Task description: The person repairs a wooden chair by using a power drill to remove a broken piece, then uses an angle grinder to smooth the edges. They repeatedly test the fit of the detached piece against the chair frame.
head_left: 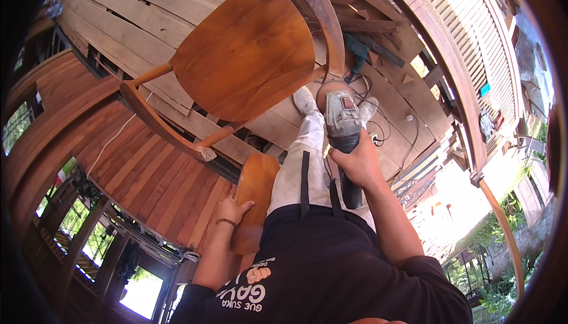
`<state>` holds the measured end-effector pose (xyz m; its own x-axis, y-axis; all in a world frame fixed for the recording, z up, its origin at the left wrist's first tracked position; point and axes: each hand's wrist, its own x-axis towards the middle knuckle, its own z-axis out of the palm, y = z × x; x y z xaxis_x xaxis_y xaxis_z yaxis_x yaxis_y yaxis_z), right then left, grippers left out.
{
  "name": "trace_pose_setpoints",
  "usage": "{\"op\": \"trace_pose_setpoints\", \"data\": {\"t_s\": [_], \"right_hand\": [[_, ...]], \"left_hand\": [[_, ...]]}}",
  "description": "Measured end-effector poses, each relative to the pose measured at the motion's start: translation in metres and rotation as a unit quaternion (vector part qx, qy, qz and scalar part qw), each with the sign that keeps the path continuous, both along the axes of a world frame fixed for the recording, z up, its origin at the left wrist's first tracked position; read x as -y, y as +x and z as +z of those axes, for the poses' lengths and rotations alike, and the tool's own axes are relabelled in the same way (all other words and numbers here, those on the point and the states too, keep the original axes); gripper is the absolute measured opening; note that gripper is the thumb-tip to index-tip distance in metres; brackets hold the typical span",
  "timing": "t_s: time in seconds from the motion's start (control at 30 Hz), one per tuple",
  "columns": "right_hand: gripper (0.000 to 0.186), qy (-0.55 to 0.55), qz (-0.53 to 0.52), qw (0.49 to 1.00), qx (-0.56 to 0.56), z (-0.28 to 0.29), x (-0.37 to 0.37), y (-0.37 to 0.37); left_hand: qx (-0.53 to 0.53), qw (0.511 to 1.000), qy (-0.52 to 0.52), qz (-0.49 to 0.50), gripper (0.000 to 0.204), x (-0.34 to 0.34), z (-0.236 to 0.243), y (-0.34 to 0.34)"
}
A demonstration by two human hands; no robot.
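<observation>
My right hand [360, 161] is wrapped round the dark handle of an angle grinder [344, 114] with a grey head and a red switch. Its round brownish disc [329, 89] lies at the lower end of a curved wooden chair leg [329, 19], seemingly against it. The brown wooden chair [248, 52] is on its side, with its broad seat facing me. With my left hand [232, 210] I grip the edge of a curved wooden chair backrest [255, 191], thumb on its face. Whether this panel joins the chair is hard to see.
Loose planks [133, 13] cover the ground at far left. A teal power tool [356, 52] lies beyond the grinder, amid wood scraps and cables [383, 128]. Slatted reddish wood [148, 176] stands at left, and a long curved wooden rail [449, 52] at right.
</observation>
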<state>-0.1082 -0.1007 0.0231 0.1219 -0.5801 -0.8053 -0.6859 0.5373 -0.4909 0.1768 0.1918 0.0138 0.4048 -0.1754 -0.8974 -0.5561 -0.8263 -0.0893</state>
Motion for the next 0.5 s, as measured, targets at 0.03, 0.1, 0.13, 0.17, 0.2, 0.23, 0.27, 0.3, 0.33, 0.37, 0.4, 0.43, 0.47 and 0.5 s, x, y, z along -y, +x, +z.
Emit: {"op": "trace_pose_setpoints", "data": {"t_s": [0.03,0.1,0.13,0.17,0.2,0.23,0.27,0.3,0.33,0.37,0.4,0.43,0.47,0.5], "right_hand": [[0.063,-0.003,-0.014,1.000,0.006,0.000,-0.002,0.000],[0.063,-0.010,-0.041,0.999,0.018,0.001,-0.005,0.000],[0.063,-0.008,-0.034,0.999,0.012,0.001,-0.004,0.000],[0.064,-0.007,-0.027,1.000,0.005,-0.001,-0.001,0.001],[0.064,-0.004,-0.021,1.000,-0.002,-0.001,0.000,0.001],[0.064,-0.003,-0.023,1.000,-0.002,0.001,0.000,0.002],[0.063,-0.001,-0.025,1.000,-0.003,0.003,0.000,0.004],[0.063,0.000,-0.027,1.000,-0.003,0.004,0.001,0.005],[0.063,-0.003,-0.032,0.999,0.001,0.003,-0.001,0.005],[0.063,-0.007,-0.036,0.999,0.004,0.003,-0.003,0.003],[0.063,-0.010,-0.041,0.999,0.008,0.004,-0.005,0.002],[0.063,-0.007,-0.034,0.999,-0.001,0.005,-0.004,0.004],[0.064,-0.003,-0.027,1.000,-0.010,0.006,-0.001,0.007],[0.064,0.001,-0.020,1.000,-0.019,0.007,0.000,0.010]], "left_hand": [[0.000,1.000,-0.004,-0.001,0.069,0.000,0.000,0.002],[0.001,1.000,0.001,-0.004,0.068,0.002,0.000,0.004],[0.001,1.000,0.011,-0.006,0.068,0.005,0.001,0.004],[0.002,1.000,0.020,-0.009,0.067,0.008,0.002,0.004],[-0.002,1.000,0.011,-0.006,0.067,0.011,0.004,0.004],[-0.006,1.000,0.001,-0.004,0.067,0.014,0.005,0.003],[-0.010,1.000,-0.009,-0.001,0.067,0.015,0.006,0.003],[-0.010,1.000,-0.005,-0.004,0.068,0.016,0.005,0.004],[-0.010,1.000,-0.001,-0.007,0.068,0.016,0.005,0.005],[-0.010,1.000,0.003,-0.010,0.068,0.017,0.005,0.005],[-0.015,1.000,0.002,-0.011,0.068,0.018,0.006,0.006],[-0.019,1.000,0.001,-0.011,0.069,0.020,0.007,0.007],[-0.023,1.000,0.000,-0.011,0.069,0.022,0.008,0.008],[-0.016,1.000,0.006,-0.016,0.069,0.024,0.009,0.008]]}}
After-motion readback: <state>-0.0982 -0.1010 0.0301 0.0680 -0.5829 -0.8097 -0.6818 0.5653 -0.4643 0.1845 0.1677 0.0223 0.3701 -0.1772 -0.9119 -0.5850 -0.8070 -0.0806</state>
